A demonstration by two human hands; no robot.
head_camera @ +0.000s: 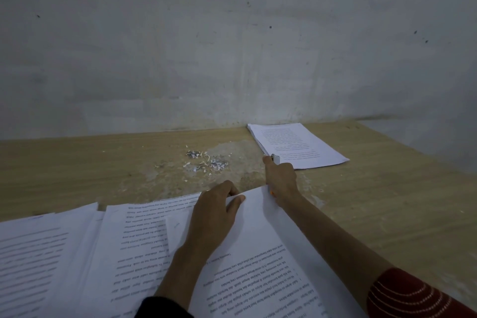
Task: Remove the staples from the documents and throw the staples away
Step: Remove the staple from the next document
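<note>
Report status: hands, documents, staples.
Left hand grips near document. Right hand holds small tool by far stack. Staple debris loose on table.

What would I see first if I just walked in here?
Probably the hands: the left hand grips the far edge of a printed document, and the right hand reaches forward holding a small tool. Then the little pile of staples and paper scraps on the wooden table, left of a neat stack of papers by the wall.
</note>
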